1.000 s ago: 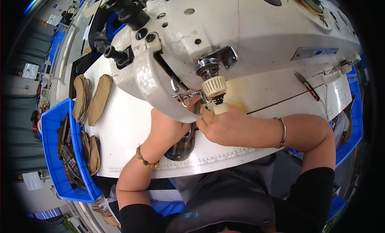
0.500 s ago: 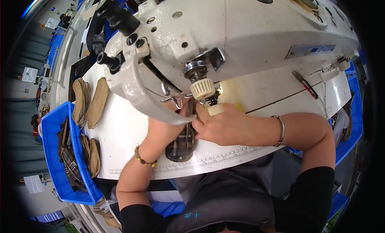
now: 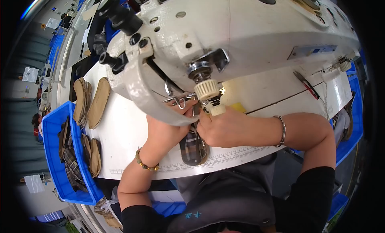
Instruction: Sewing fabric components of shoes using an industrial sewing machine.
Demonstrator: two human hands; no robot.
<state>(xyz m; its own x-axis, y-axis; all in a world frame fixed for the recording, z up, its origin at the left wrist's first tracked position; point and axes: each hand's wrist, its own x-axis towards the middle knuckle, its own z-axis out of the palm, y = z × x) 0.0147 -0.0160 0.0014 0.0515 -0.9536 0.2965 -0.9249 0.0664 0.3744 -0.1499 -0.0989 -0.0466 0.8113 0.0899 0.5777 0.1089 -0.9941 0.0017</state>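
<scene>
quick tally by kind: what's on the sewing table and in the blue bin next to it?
Sewing machine: 1
Plaid sole piece under both hands: 1
Stack of tan insoles on the table: 1 stack, separate pieces hard to count
Blue bin of mixed plaid and tan pieces: 1
Left hand, right hand: 2
Bracelets (beaded, metal): 2
Total: 8

A stack of tan insole-shaped pieces [image 3: 82, 100] lies at the far left of the white surface [image 3: 120, 132], with a single tan piece [image 3: 99, 102] just beside it. Left of the surface stands a blue bin [image 3: 54, 124] holding more pieces, some tan [image 3: 94, 157], some plaid [image 3: 72, 165]. A printed ruler strip [image 3: 224, 157] runs along the surface's near edge. Another blue bin [image 3: 353, 128] sits at the right edge.
</scene>
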